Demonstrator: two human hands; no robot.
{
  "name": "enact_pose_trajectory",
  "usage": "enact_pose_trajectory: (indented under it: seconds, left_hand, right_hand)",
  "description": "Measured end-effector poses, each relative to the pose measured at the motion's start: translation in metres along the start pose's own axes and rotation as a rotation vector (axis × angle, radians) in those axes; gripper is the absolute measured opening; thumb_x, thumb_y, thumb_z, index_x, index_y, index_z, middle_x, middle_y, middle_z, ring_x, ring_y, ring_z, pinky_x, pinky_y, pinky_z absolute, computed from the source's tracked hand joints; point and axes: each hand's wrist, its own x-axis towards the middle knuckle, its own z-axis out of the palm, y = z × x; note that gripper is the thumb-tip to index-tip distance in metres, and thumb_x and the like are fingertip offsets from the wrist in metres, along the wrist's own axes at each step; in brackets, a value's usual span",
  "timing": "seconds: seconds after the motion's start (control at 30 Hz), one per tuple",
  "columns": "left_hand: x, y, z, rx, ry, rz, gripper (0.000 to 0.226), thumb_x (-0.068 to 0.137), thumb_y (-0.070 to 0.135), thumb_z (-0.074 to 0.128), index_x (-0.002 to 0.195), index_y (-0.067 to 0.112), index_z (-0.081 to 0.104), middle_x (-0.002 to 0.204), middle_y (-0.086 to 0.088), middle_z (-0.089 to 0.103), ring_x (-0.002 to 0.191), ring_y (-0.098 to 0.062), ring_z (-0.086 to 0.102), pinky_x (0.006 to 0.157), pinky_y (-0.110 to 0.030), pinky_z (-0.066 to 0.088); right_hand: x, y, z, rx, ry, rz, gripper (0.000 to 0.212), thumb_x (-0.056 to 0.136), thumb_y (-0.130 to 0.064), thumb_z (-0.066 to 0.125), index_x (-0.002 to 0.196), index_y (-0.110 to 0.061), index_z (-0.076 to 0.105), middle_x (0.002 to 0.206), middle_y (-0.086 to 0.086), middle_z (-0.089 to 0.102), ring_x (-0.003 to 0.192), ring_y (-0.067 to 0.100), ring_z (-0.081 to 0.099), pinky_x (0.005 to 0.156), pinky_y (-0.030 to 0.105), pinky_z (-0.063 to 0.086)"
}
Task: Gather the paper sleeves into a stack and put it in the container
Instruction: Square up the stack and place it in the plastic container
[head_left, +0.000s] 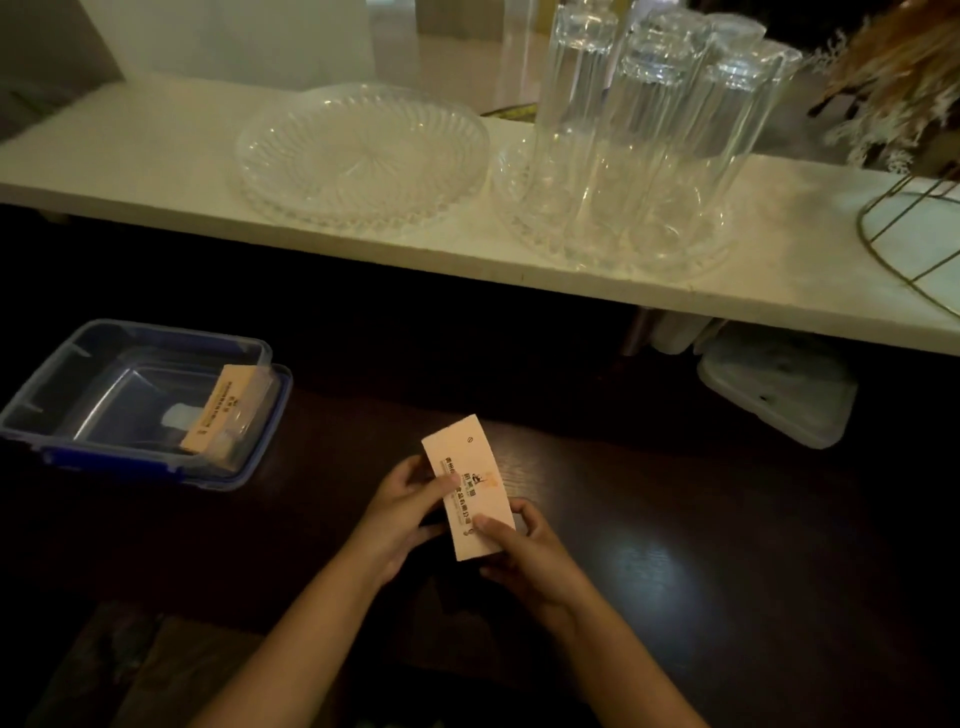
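Paper sleeves (470, 488) pinched in both hands' grip, left hand (400, 512) and right hand (524, 551); count unclear.

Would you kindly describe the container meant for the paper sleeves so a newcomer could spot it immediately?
On the dark table, below the white shelf, look far left. The container is a clear rectangular box with a blue rim, already holding some peach paper sleeves. The lidded box on the right is whitish instead.

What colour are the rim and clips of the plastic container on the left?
Blue, on the clear container; the head view, the only one, shows it.
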Motion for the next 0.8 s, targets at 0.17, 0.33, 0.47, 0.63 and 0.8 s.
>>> enact_pose_trajectory:
  seconds: [0.17,0.33,0.47,0.63,0.8]
  left_hand:
    - [-0.016,0.017,-0.007,0.033,0.048,0.050,0.037,0.078,0.015,0.066,0.112,0.020,0.052,0.102,-0.008,0.069,0.090,-0.020,0.067,0.064,-0.033,0.055]
    - [-0.039,0.031,-0.017,0.074,0.109,0.108,0.044,0.075,0.017,0.068,0.117,0.020,0.052,0.105,-0.006,0.069,0.096,-0.019,0.066,0.081,-0.042,0.055]
    - [-0.050,0.042,-0.029,0.116,0.140,0.151,0.029,0.077,0.018,0.067,0.103,0.022,0.057,0.098,-0.002,0.071,0.089,-0.012,0.068,0.074,-0.035,0.057]
    - [-0.054,0.046,-0.054,0.105,0.144,0.103,0.038,0.073,0.024,0.072,0.107,0.022,0.055,0.095,0.003,0.069,0.083,-0.004,0.066,0.058,-0.021,0.054]
    - [-0.046,0.056,-0.097,0.101,0.179,0.062,0.070,0.070,0.025,0.074,0.132,0.015,0.042,0.115,-0.005,0.065,0.100,-0.014,0.063,0.073,-0.029,0.054]
  right_hand:
    - [-0.007,-0.029,0.014,-0.148,-0.099,-0.070,0.035,0.076,-0.021,0.072,0.107,-0.022,0.057,0.107,0.004,0.067,0.090,0.019,0.069,0.072,0.032,0.058]
    - [-0.006,-0.061,0.036,-0.197,-0.208,-0.153,0.020,0.085,-0.017,0.061,0.105,-0.016,0.059,0.094,0.002,0.069,0.071,0.005,0.070,0.052,0.017,0.053]
    - [-0.003,-0.065,0.049,-0.185,-0.272,-0.151,0.012,0.084,-0.015,0.061,0.096,-0.016,0.061,0.079,-0.004,0.073,0.068,0.005,0.070,0.048,0.015,0.052]
    - [0.006,-0.066,0.071,-0.169,-0.272,-0.132,0.009,0.084,-0.016,0.061,0.093,-0.017,0.061,0.081,-0.002,0.075,0.071,0.008,0.071,0.050,0.017,0.053]
    - [0.021,-0.063,0.117,-0.181,-0.251,-0.119,0.013,0.086,-0.019,0.060,0.098,-0.015,0.059,0.092,0.004,0.070,0.068,0.006,0.070,0.048,0.016,0.052]
